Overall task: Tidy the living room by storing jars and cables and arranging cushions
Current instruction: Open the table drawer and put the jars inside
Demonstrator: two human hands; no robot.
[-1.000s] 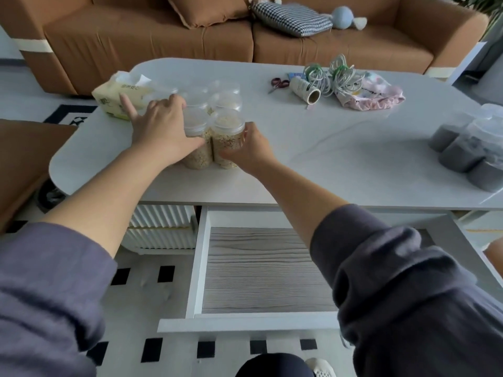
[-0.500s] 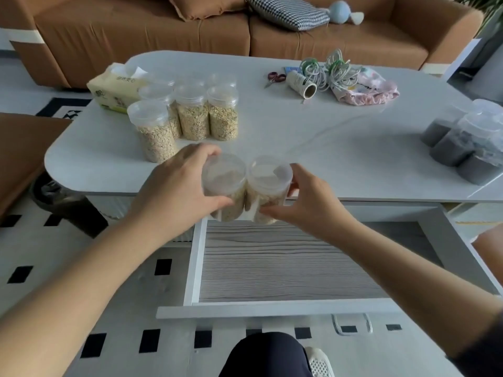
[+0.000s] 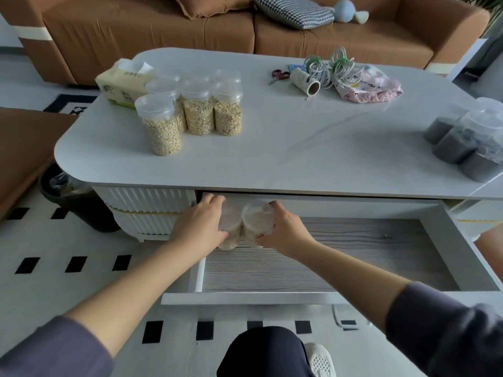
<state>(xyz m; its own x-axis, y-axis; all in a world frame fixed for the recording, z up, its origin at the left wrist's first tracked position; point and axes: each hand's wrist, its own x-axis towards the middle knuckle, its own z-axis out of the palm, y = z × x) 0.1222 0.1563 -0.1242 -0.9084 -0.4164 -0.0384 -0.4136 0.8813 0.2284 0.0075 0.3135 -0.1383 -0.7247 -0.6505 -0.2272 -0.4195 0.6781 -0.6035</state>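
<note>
Two clear oat jars stand side by side at the back left corner of the open drawer (image 3: 449,251). My left hand (image 3: 200,227) grips the left oat jar (image 3: 231,238); my right hand (image 3: 283,229) grips the right oat jar (image 3: 258,220). Several more oat jars (image 3: 198,110) remain on the white table (image 3: 299,148) at its left. Dark-filled jars (image 3: 457,140) sit at the table's right edge. Coiled cables (image 3: 334,66) lie at the far side. A checked cushion (image 3: 294,10) and a brown cushion (image 3: 206,5) rest on the sofa.
A tissue pack (image 3: 119,85), scissors (image 3: 279,75), a cardboard roll (image 3: 306,81) and a pink bag (image 3: 373,88) lie on the table. A black bin (image 3: 70,197) stands under the table's left end. A brown seat (image 3: 24,148) is at the left.
Both hands lifted two oat jars off the table, carried them toward me and down, and now hold them inside the drawer at its back left.
</note>
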